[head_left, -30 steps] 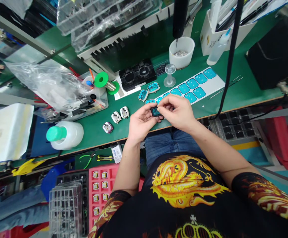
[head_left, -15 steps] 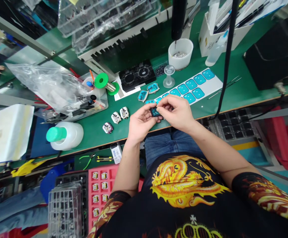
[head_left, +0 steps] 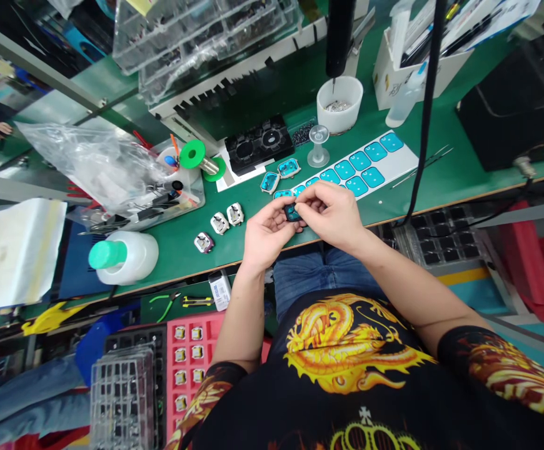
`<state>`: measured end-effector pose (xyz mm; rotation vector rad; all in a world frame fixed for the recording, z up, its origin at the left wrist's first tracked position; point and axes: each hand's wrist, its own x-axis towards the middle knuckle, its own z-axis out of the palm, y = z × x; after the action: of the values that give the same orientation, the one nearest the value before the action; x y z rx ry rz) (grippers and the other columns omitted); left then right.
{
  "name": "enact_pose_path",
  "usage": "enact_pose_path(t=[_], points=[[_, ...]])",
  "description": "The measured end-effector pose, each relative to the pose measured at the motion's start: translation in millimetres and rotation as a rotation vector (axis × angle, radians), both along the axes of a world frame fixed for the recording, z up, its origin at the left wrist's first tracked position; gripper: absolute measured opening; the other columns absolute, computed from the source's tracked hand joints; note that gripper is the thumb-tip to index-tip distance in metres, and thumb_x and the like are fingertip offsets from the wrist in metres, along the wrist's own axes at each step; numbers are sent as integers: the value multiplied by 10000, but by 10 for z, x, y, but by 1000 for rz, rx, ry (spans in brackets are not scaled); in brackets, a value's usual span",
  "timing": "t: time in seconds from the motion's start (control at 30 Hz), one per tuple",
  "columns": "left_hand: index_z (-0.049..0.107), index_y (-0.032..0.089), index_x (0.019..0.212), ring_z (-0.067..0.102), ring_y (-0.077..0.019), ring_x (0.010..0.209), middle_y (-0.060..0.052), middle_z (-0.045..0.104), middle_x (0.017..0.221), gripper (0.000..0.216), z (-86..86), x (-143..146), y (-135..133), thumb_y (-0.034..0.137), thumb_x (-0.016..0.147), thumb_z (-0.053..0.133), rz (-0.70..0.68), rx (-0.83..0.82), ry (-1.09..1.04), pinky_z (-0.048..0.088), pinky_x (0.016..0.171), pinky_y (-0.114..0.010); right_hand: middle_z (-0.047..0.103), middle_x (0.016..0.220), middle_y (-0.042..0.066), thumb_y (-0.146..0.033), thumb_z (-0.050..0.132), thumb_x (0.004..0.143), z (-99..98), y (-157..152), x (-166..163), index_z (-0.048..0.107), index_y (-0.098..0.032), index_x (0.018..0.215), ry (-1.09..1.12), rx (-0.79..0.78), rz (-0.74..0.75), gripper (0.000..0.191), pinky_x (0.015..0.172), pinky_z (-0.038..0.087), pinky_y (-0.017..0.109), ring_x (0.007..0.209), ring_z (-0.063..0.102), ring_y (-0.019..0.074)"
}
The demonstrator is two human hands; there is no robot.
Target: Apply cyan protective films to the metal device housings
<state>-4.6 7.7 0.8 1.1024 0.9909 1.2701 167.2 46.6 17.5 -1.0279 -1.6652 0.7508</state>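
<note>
My left hand (head_left: 265,234) and my right hand (head_left: 332,214) meet over the green bench's front edge, both pinching one small dark part with a teal face (head_left: 292,212). Just beyond them lies a white sheet of teal square stickers (head_left: 364,165). Two teal-faced parts (head_left: 279,175) rest beside the sheet. Three small silver-white parts (head_left: 220,228) lie in a loose row left of my left hand.
A black fixture (head_left: 259,143), a clear spool (head_left: 319,145) and a white cup of screws (head_left: 339,104) stand farther back. A white bottle with a green cap (head_left: 124,255) lies at left, near a plastic bag (head_left: 94,162). A red tray of parts (head_left: 192,362) sits below the bench.
Both hands stay together on the small part; the fingers have shifted only slightly. The view has drifted a little.
</note>
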Motion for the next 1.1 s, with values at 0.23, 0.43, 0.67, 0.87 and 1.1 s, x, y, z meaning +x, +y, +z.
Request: enact_pose_path(t=[0.23,0.43,0.67,0.87,1.1], points=[[796,234,1263,813,-135,900,-24,830,1107,478,-4,15,-15,69,817,847,11,14,10,702,843,-258,708,798,-11,-107,678,893,8,-25,-6,721,-210,826,0,48,-25,130,693,515,289,727,619,132],[765,259,1302,815,-154,1004,-34,810,1214,528,-21,3,-15,80,812,842,13,19,32,704,905,-279,679,770,-19,-108,679,884,3,-27,-4,705,-218,807,-13,51,-47,137,681,497,290,706,600,132],[746,255,1330,813,-174,1011,-43,807,1190,551,-36,-1,-20,123,807,858,23,12,66,709,943,-328,692,787,-15,-123,679,894,0,-27,-1,712,-221,823,-10,49,-46,125,692,502,297,704,597,135],[756,250,1306,816,-166,1016,-35,812,1184,506,-25,18,-31,128,824,849,30,21,72,705,971,-329,701,795,-10,-121,675,906,-8,-30,-2,709,-222,828,-41,48,-61,132,717,505,304,716,599,142],[767,233,1282,813,-176,1028,-51,814,1196,495,-37,17,-36,128,806,855,43,-7,79,699,976,-344,703,822,-3,-138,663,924,-33,-42,-2,700,-230,835,-67,52,-73,134,713,504,311,701,586,146]])
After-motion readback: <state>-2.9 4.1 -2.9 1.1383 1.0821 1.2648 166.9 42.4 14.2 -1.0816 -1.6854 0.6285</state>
